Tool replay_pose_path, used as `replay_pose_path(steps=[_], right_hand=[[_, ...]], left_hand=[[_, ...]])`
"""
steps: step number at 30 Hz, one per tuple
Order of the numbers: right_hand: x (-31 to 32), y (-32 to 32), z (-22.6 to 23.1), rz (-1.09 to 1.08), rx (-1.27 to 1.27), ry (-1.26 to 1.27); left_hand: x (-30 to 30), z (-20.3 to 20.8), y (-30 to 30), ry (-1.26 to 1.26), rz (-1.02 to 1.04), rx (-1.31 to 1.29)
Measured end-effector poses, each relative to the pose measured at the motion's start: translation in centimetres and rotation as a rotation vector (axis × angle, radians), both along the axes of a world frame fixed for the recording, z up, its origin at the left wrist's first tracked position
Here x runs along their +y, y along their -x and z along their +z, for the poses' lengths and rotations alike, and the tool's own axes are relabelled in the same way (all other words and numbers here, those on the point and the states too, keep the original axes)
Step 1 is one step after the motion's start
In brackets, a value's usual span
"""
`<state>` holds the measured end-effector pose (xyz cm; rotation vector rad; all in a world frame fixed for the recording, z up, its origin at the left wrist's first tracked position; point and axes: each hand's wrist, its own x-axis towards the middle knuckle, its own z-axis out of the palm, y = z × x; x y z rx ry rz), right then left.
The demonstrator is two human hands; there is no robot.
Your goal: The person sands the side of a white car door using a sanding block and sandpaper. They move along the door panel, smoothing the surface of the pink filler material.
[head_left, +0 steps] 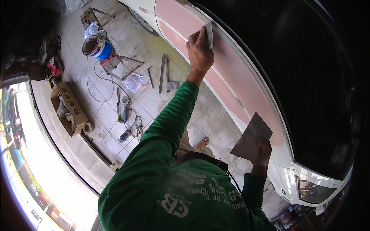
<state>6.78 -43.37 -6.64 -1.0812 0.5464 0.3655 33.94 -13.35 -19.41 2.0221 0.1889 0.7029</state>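
Observation:
Stretched far forward, my left hand (200,53) is closed on a thin grey putty spreader (209,35). The spreader's edge lies at the upper part of a white car's side panel (227,75), which carries broad pink filler patches. Whether it touches the panel I cannot tell. Lower and to the right, my right hand (263,153) grips a flat, dark grey square plate (251,138) by one corner. The plate is tilted in front of the panel's lower right stretch. Part of the right hand's fingers is hidden behind the plate.
At the left, a blue paint pail (102,49) stands on a metal stand (112,63). An angle grinder (125,108), cables and metal tools lie on the tiled floor (104,129). A cardboard box (71,109) sits farther left. Dark car windows (281,57) rise at the right.

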Motion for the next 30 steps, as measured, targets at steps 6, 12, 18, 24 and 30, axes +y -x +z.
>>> replay_pose_path(steps=[6, 12, 18, 24, 30], right_hand=[[-6.0, 5.5, -0.2, -0.099, -0.025, 0.053], [-13.0, 12.8, 0.5, -0.215, -0.015, 0.086], [-22.0, 21.7, -0.8, -0.348, 0.008, 0.121], [-26.5, 26.9, -0.7, -0.399, -0.074, 0.053], [-28.4, 29.8, -0.6, -0.427, -0.128, 0.065]], left_hand=[[-10.0, 1.7, 7.9, -0.023, -0.051, -0.013], [-20.6, 3.2, 16.4, -0.048, -0.109, -0.010], [-30.1, 4.2, 24.3, -0.094, -0.172, -0.030], [-37.9, 4.6, 30.6, -0.108, -0.237, -0.030], [-41.7, 5.7, 35.4, -0.080, -0.310, 0.016]])
